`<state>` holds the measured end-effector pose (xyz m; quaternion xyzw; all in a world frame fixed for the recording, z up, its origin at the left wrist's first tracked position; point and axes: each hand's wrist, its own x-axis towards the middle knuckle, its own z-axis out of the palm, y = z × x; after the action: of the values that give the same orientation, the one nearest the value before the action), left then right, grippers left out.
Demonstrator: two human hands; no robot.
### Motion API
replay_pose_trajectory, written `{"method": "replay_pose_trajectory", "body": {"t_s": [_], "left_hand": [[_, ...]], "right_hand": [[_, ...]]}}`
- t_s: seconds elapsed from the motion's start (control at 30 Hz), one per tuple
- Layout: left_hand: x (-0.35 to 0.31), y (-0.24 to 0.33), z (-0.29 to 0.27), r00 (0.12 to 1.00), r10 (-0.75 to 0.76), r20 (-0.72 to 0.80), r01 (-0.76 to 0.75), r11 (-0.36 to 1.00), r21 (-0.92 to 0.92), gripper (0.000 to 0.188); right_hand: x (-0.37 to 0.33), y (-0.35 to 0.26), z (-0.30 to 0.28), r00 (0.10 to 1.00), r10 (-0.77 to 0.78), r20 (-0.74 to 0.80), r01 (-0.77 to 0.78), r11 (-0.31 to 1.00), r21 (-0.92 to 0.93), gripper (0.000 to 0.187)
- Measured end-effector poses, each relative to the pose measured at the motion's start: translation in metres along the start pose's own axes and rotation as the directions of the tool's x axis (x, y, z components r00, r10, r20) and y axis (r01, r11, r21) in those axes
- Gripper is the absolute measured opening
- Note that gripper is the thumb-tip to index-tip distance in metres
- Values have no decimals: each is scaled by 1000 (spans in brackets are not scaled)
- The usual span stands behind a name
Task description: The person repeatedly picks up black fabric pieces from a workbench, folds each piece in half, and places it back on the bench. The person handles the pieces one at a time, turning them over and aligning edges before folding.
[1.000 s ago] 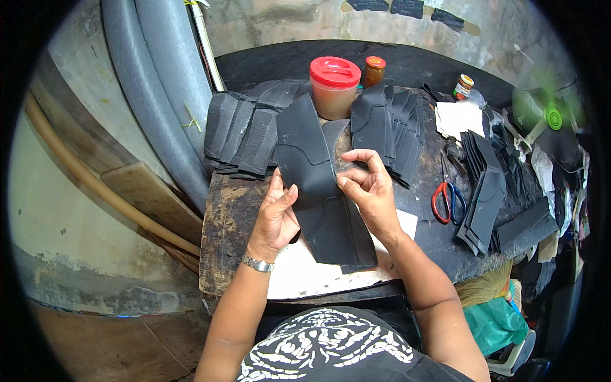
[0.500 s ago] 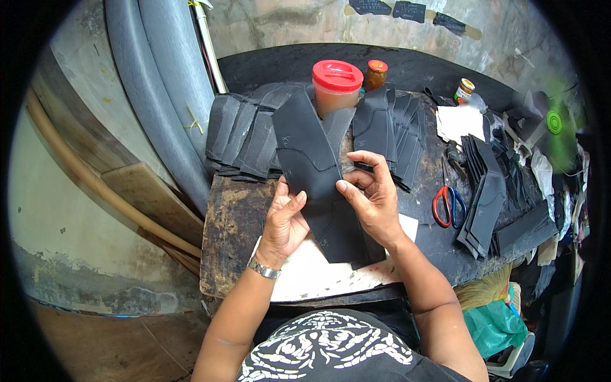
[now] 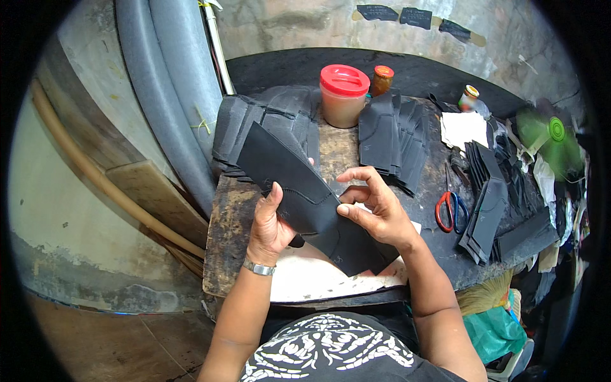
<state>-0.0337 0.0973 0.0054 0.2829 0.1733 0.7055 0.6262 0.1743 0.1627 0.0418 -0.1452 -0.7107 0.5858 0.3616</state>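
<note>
A long black leather piece (image 3: 299, 191) made of two joined parts lies tilted between both hands above the worn wooden table (image 3: 223, 248). My left hand (image 3: 270, 223) grips its left edge with the thumb on top. My right hand (image 3: 375, 207) pinches the piece near the middle seam with fingertips. A white sheet (image 3: 305, 277) lies on the table under the hands.
Stacks of black cut leather pieces lie at the back left (image 3: 267, 118), the centre (image 3: 391, 137) and the right (image 3: 493, 204). A red-lidded jar (image 3: 344, 95), a small orange-capped jar (image 3: 382, 79), red-handled scissors (image 3: 450, 209) and a green fan (image 3: 552, 137) stand around. Grey pipes (image 3: 159, 95) run at left.
The leather piece has swung from pointing away to tilting toward the upper left. Both hands have shifted their hold on it, the left hand now gripping its edge.
</note>
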Motion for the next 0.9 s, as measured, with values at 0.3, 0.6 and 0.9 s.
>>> {"method": "replay_pose_trajectory", "body": {"t_s": [0.3,0.6,0.9], "left_hand": [[-2,-2,-5,998,64,-11,-63,994,93,64],[-5,-6,-14,997,49,58,-51,998,39,60],[-1,23,22,833,131,538,-245,958,147,42]], "right_hand": [[6,5,10,983,172,-69,-171,985,8,26],[2,1,12,989,85,-124,-110,970,-216,21],[-10,-67,14,971,-230,67,215,713,-668,20]]}}
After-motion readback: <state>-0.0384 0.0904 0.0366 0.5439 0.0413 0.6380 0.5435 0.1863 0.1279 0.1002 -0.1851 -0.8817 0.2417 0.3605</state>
